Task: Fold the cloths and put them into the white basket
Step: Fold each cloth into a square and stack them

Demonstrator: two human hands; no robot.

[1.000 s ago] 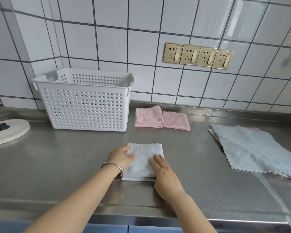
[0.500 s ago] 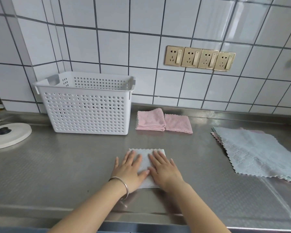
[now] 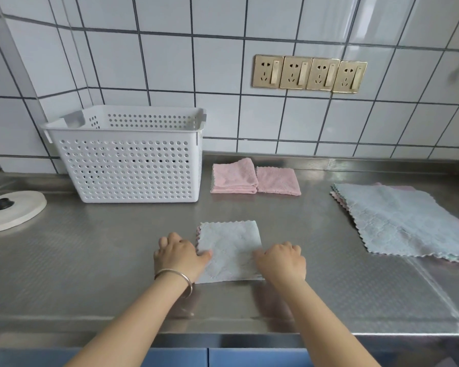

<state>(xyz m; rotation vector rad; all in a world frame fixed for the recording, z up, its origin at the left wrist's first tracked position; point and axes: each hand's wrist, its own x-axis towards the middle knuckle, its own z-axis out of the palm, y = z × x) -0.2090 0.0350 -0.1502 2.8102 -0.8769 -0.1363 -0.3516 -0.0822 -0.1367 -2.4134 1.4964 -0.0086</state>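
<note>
A: Starting with the counter (image 3: 90,260): steel, textured, so a cloth should slide on it easily. On it, from big to small: the basket (image 3: 133,160) at the back left, the flat stack (image 3: 403,221) of unfolded cloths on the right, two pink folded ones (image 3: 255,180) just beside the basket.

B: And the one being worked?

A: That blue cloth (image 3: 229,251) lies folded to a square at the front, between the hands. The left hand (image 3: 179,256) pinches its left edge, thumb on top; the right hand (image 3: 280,260) sits curled at its right edge, apparently pinching there too.

B: How will it handle?

A: Light, soft and floppy, I'd judge. Lifted by one corner, the folds would likely fall open. Better to hold both sides, or slip fingers underneath.
</note>
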